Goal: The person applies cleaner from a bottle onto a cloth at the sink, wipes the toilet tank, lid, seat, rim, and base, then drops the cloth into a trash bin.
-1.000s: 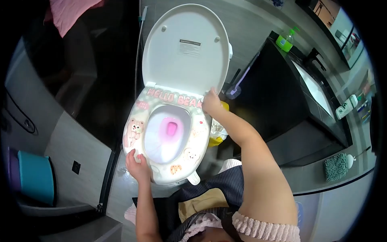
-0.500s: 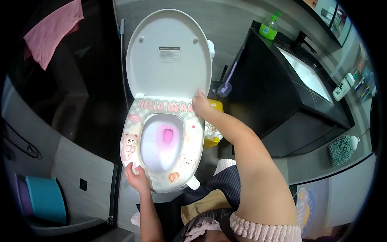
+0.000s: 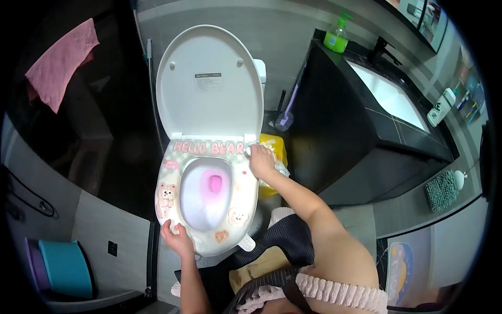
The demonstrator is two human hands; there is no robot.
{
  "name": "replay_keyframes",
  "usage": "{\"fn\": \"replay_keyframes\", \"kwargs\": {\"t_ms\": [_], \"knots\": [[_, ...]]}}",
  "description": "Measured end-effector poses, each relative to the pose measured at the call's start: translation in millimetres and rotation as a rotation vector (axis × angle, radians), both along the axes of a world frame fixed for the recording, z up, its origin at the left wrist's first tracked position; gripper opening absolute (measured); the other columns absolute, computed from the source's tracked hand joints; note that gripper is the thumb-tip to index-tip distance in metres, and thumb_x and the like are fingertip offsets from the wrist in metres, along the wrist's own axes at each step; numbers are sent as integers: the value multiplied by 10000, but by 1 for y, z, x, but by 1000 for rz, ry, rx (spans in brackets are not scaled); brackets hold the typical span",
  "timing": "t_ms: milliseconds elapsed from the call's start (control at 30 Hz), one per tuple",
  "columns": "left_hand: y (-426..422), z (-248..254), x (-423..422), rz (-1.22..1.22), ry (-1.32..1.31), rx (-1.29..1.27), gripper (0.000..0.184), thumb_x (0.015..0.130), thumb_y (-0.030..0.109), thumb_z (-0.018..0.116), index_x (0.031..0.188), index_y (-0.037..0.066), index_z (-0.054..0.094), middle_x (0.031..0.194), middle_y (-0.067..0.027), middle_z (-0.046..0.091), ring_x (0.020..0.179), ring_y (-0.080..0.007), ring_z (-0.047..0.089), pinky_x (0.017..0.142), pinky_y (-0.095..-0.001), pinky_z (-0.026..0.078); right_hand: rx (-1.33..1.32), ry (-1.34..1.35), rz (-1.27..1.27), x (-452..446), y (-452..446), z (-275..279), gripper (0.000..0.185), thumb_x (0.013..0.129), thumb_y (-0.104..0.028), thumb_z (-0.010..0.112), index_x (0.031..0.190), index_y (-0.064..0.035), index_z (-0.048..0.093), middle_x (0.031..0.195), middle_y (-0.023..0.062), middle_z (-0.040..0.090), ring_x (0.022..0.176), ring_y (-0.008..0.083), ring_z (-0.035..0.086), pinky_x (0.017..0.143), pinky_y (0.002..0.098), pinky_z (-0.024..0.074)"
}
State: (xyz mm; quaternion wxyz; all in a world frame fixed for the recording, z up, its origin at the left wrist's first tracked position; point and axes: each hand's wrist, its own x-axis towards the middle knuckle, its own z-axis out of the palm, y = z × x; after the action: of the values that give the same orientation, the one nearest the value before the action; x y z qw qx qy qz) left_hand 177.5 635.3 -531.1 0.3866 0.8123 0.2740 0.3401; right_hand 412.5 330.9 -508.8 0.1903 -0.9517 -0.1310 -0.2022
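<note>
A padded toilet seat cover (image 3: 244, 194), with raised bear figures and "HELLO BEAR" lettering, lies on the seat of the white toilet. My right hand (image 3: 262, 161) is closed on the cover's back right corner, beside the lettering; part of its grip is hidden. At the front left edge, the fingertips of my left hand (image 3: 178, 238) touch the cover with thumb and finger apart. The raised lid (image 3: 209, 107) stands upright behind. Inside the bowl (image 3: 191, 201) is a pink block with pink colour around it.
Right of the toilet stand a yellow bin (image 3: 280, 146) with a white liner and a toilet brush (image 3: 285, 120). A black vanity (image 3: 334, 115) with a white sink (image 3: 389, 94) flanks the right side. Teal (image 3: 65, 267) and purple tubs sit lower left.
My right hand has shifted from the lid hinge area down onto the cover's corner, its fingers now lower. The left hand stays at the front left edge. The view has shifted slightly.
</note>
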Motion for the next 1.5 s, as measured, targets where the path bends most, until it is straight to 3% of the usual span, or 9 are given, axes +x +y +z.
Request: {"fn": "replay_keyframes", "kwargs": {"t_ms": [300, 500, 700, 800, 933, 1133, 1267, 1333, 1500], "knots": [[2, -2, -1, -15, -26, 76, 309, 813, 68, 629, 1104, -32, 610, 1116, -192, 595, 1042, -374, 585, 921, -436, 464, -352, 97, -159, 58, 17, -17, 345, 834, -132, 575, 1133, 35, 539, 1075, 176, 635, 872, 319, 681, 753, 428, 521], [3, -5, 0, 16, -16, 109, 294, 797, 82, 640, 1074, -16, 623, 1095, -182, 606, 1019, -375, 589, 898, -437, 468, -230, -42, 104, 34, 4, -3, 376, 882, -152, 564, 1241, -39, 571, 1187, 132, 612, 1132, 341, 554, 904, 459, 468], [2, 0, 3, 14, 16, 65, 335, 801, 94, 655, 1110, -29, 616, 1108, -180, 600, 1050, -335, 580, 940, -408, 456, 189, -4, 222, 31, -7, -24, 299, 908, -94, 538, 1190, -56, 633, 1193, 152, 647, 1129, 380, 568, 1026, 478, 414], [5, -5, 0, 5, 12, 47, 335, 809, 102, 667, 1115, -25, 621, 1127, -180, 605, 1069, -332, 582, 952, -407, 456, 165, -127, 214, -26, -12, -56, 332, 917, -126, 555, 1238, -75, 626, 1248, 159, 629, 1197, 383, 538, 1074, 480, 381], [3, -5, -1, 21, 5, 56, 332, 818, 105, 660, 1123, -20, 627, 1134, -181, 609, 1076, -330, 586, 967, -402, 458, 37, 239, 613, -149, -12, -21, 390, 963, -253, 537, 1330, -134, 598, 1396, 111, 562, 1375, 325, 428, 1176, 557, 225], [3, -6, -3, -3, -6, 117, 323, 830, 115, 643, 1118, -31, 633, 1117, -191, 620, 1049, -334, 604, 950, -400, 474, -182, 197, 495, -17, 4, 5, 359, 1004, -281, 438, 1274, -168, 645, 1418, 71, 552, 1403, 299, 386, 1185, 587, 149], [4, -11, 1, 37, -15, 98, 302, 808, 98, 667, 1099, 22, 643, 1106, -163, 625, 1059, -356, 589, 932, -425, 464, -357, 238, 676, -81, 25, 1, 306, 961, -263, 502, 1183, -150, 679, 1280, 71, 624, 1252, 284, 516, 1144, 548, 271], [5, -14, 1, 42, -11, 85, 298, 808, 100, 668, 1095, 22, 643, 1109, -166, 625, 1059, -360, 588, 932, -426, 463, -227, 327, 681, -159, 64, -10, 312, 956, -274, 514, 1195, -136, 661, 1236, 70, 635, 1183, 256, 557, 1122, 489, 325], [8, -10, 0, 25, -20, 82, 280, 825, 96, 657, 1095, 21, 641, 1095, -176, 633, 1062, -365, 588, 941, -430, 457, -231, 120, 910, -206, 100, -7, 371, 961, -265, 520, 1290, -111, 592, 1299, 81, 615, 1210, 245, 552, 1087, 425, 363]]}}
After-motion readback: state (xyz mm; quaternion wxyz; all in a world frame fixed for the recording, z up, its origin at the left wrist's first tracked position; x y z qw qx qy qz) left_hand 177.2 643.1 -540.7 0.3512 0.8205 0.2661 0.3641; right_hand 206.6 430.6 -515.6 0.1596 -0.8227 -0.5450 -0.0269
